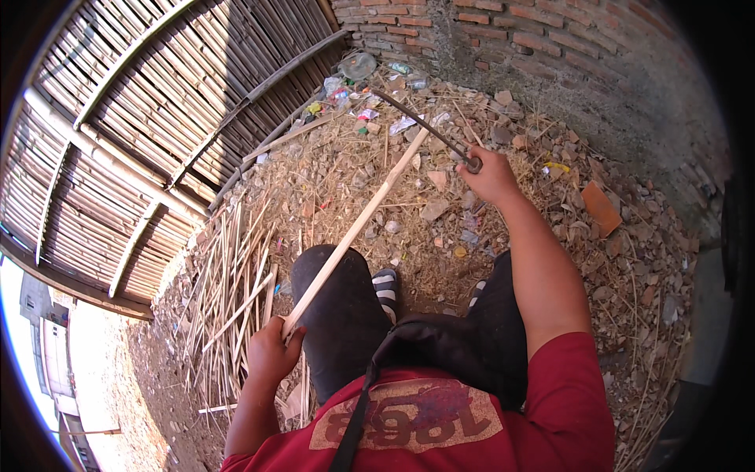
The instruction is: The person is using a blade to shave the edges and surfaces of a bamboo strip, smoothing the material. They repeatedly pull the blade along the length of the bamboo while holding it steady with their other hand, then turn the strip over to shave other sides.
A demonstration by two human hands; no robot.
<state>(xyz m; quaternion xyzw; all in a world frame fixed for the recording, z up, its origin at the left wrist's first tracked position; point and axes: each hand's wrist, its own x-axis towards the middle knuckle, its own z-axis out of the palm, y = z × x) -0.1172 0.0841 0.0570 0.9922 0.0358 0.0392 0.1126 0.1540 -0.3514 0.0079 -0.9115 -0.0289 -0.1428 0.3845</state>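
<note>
The left hand is closed around the near end of a long pale stick. The right hand is wrapped around the handle of a long dark knife, close to the stick's far end. The blade meets that end, but I cannot tell if they touch. The stick slants up over the left knee. To the left of the stick lies a messy pile of thin sticks. Past its far end is a brick wall. Right of it sits a flat orange piece.
</note>
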